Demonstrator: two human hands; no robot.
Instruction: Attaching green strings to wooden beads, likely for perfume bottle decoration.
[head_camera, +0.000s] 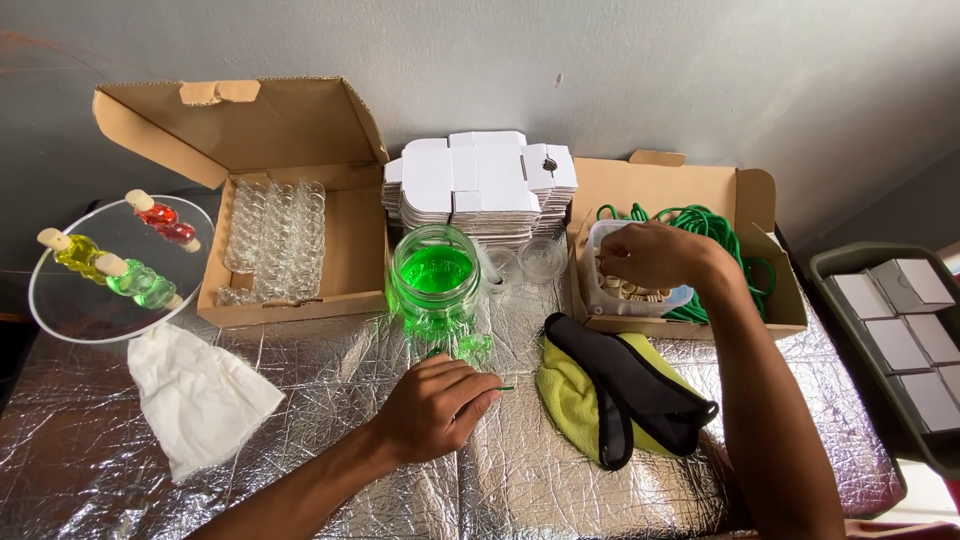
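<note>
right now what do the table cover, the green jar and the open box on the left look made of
Table cover: looks like quilted metallic foil, silvery, crinkled and shiny.
Green jar: seems clear glass, though it could be plastic; see-through wall with glossy highlights, green liquid inside.
Open box: brown corrugated cardboard, matte, with folded flaps and a tuck tab.

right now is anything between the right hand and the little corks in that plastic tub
Nothing visible. The right hand is already over the open plastic tub in the cardboard box, fingers down among the corks; green cord lies behind.
</note>
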